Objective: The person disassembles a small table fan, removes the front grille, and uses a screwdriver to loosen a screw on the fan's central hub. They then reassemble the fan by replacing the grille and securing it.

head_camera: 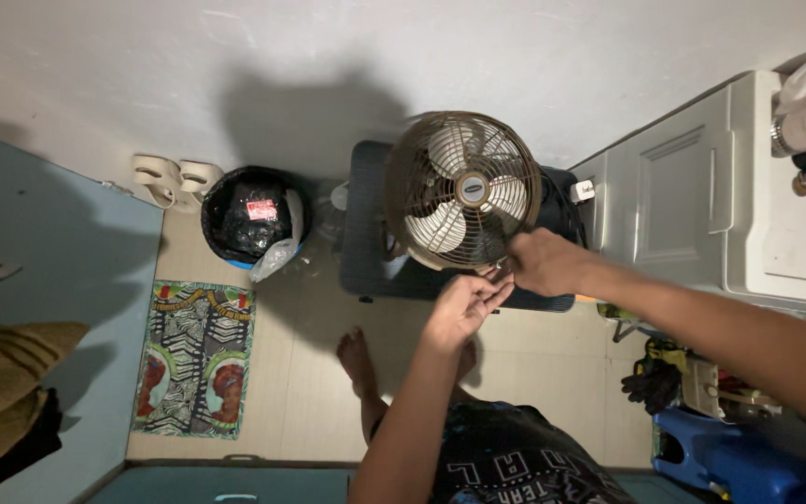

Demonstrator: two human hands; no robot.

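Nearest the camera: dark printed shirt, one bare foot planted on the pale floor.

Left hand raised palm up, fingers loosely curled and half open, fingertips just beneath the lower rim of the fan's grille. Cannot tell whether anything small lies between the fingers.

Right hand reaches in from the right, knuckles up, curled closed against the lower right edge of the grille (whether it pinches a clip or the wire itself is hidden by the hand).

Table fan: round, bronze-brown wire grille, pale blades, face tilted up toward the camera. It stands on a dark grey lidded bin against the wall, just beside a white cabinet on the right.

Left of the fan: black-lined waste bin, a pair of pale sandals at the wall. Patterned mat lies on the floor nearer in. Low right: black gloves, blue plastic container.
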